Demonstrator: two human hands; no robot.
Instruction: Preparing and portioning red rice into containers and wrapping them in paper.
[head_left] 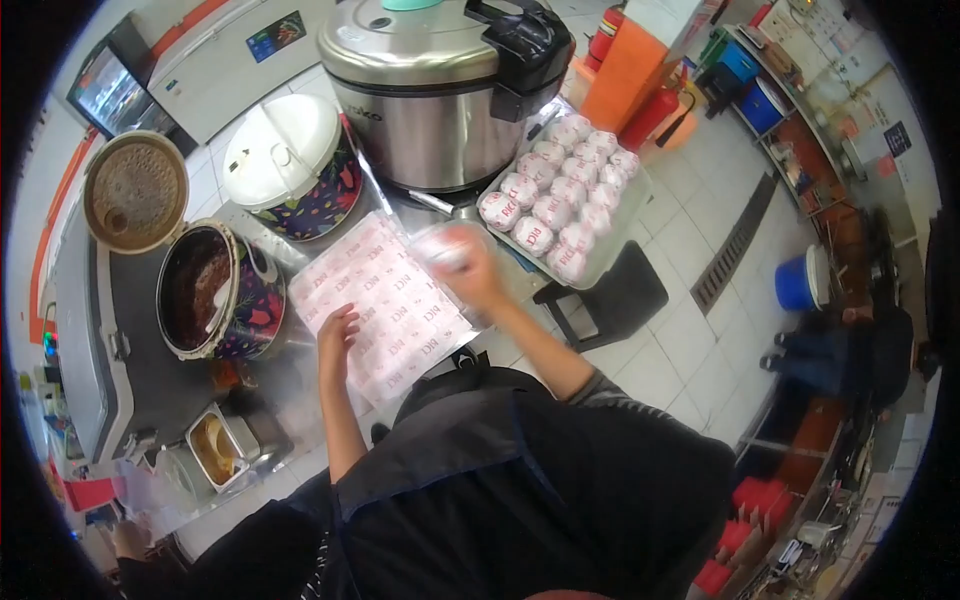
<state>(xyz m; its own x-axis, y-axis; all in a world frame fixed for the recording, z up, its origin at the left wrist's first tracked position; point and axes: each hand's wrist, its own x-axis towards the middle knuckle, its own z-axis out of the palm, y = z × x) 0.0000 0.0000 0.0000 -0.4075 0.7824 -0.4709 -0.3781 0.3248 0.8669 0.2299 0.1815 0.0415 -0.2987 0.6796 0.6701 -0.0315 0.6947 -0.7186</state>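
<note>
A stack of white wrapping paper sheets with red print lies in front of me on the metal counter. My left hand rests at the stack's left edge, fingers apart and holding nothing. Over the stack's right edge, my right hand is smeared by motion, its fingers closed around a white-and-red paper-wrapped ball. A clear, shallow round bowl seems to be around or under that ball. To the right, a clear tray holds several similar wrapped balls in rows.
A big steel cooker stands behind the paper. Left of it are a white-lidded patterned pot and an uncovered pot of dark food. A metal pan sits at lower left, near another person's hand. A black stool stands below the tray.
</note>
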